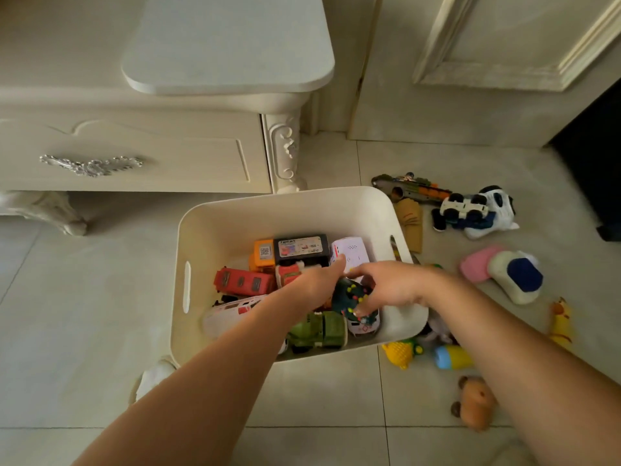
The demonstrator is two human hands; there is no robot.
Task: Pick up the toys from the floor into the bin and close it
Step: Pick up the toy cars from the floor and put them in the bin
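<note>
Both hands were over the open bin (235, 216), so the step in hand looked like dropping one more toy in. The right hand (393, 287) held a dark teal toy (349, 294) dotted with coloured studs. Its fingers (361, 309) were curled round the toy's near side and the forefinger reached across the top. The left hand (316, 282) lay just beside that toy with the thumb stretched out. Its other fingers were hidden under the palm, so I could not tell whether they gripped anything.

Directly beneath the fingers the bin was about half full. A red bus (243, 281) lay to their left, a green truck (319, 329) on the near side and a black cartridge (300, 247) beyond them.

Plenty was left on the floor (336, 391), all to the right of the right hand's fingers and outside the bin wall. A yellow toy (400, 354) and a blue bottle-shaped toy (450, 357) lay near, and a brown plush (473, 406) closer to the person. Farther right were a pink and white plush (504, 274) and a rubber chicken (560, 326). A toy gun (406, 188) and a white truck (465, 206) lay well beyond.

The next move probably called for letting the teal toy go low among the others. The right hand could then swing out for the nearest pieces. No lid could be made out for certain, so closing was a long way off.
</note>
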